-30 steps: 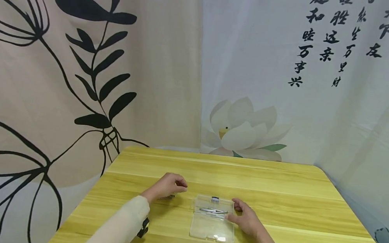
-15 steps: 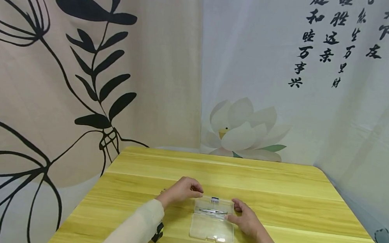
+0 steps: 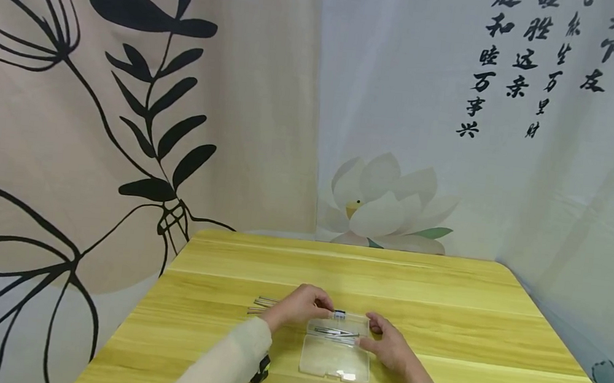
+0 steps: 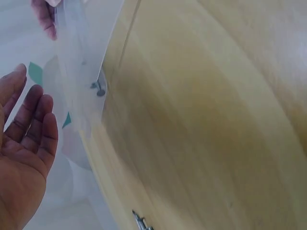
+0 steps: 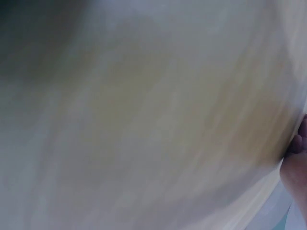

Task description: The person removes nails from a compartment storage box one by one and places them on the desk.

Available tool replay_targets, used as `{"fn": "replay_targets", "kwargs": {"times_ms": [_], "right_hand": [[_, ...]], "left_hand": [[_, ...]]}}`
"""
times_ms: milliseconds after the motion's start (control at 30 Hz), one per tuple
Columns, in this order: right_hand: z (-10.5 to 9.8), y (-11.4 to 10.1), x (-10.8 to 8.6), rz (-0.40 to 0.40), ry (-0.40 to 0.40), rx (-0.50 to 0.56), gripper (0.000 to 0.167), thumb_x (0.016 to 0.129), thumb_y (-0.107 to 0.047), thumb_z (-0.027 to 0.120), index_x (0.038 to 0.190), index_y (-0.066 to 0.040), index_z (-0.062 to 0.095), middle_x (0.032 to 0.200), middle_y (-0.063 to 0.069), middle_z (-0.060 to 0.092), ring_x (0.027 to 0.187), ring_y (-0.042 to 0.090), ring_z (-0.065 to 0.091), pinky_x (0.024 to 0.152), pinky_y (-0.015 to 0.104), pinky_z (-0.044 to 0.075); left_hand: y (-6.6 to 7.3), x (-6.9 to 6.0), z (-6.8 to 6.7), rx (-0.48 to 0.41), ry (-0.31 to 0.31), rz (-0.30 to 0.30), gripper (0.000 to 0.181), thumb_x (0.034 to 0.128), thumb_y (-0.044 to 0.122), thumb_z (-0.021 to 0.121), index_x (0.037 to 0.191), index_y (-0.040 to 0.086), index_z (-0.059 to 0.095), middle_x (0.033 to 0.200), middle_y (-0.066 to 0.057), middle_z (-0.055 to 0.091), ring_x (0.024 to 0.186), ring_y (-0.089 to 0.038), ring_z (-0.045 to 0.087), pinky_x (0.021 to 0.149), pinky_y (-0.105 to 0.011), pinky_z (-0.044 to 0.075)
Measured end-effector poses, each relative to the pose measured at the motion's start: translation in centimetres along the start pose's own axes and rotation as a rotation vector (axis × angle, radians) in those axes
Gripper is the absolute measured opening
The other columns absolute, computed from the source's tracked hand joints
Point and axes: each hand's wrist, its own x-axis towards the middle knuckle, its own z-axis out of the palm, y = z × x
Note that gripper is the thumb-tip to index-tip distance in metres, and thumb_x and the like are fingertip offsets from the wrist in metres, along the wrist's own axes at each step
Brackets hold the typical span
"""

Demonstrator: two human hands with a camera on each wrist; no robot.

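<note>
A clear plastic box (image 3: 335, 361) lies open on the table, its lid part toward me and the compartment behind. Several slim silver metal rods (image 3: 336, 332) rest inside it. My left hand (image 3: 301, 307) hovers at the box's far left corner; in the left wrist view this hand (image 4: 29, 148) shows loosely bent fingers with a gap to the thumb and nothing between them. With thumb and fingers, my right hand (image 3: 389, 346) grips the box's right side. Only a bit of that hand (image 5: 296, 167) enters the right wrist view, which is blurred.
More slim metal rods (image 3: 258, 311) lie on the wooden table (image 3: 455, 329) left of the box, partly behind my left hand. One pointed metal piece (image 4: 141, 221) shows at the bottom of the left wrist view. A printed curtain (image 3: 258, 119) hangs behind the table.
My left hand has moved right, from beside the loose rods to the box's far left corner, uncovering rods on the table. My right hand has stayed at the box.
</note>
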Motion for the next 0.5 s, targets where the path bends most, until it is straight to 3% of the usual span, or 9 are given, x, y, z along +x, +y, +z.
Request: {"fn": "replay_targets", "kwargs": {"times_ms": [267, 500], "right_hand": [[0.0, 0.1, -0.1, 0.011, 0.006, -0.003, 0.071, 0.085, -0.023, 0.08, 0.145, -0.003, 0.046, 0.131, 0.016, 0.055, 0.123, 0.035, 0.049, 0.105, 0.058, 0.034], [-0.1, 0.0, -0.1, 0.0, -0.002, -0.014, 0.072, 0.085, -0.025, 0.08, 0.144, -0.002, 0.046, 0.131, 0.017, 0.055, 0.123, 0.037, 0.05, 0.104, 0.059, 0.035]], "left_hand": [[0.5, 0.0, 1.4, -0.007, -0.002, 0.022, 0.003, 0.0904, 0.011, 0.074, 0.089, 0.01, 0.076, 0.084, 0.009, 0.068, 0.076, -0.003, 0.058, 0.069, -0.023, 0.05], [0.4, 0.2, 2.3, -0.023, 0.01, -0.005, 0.005, 0.0888, 0.008, 0.075, 0.085, 0.011, 0.076, 0.079, 0.01, 0.067, 0.073, -0.004, 0.058, 0.067, -0.022, 0.049]]}}
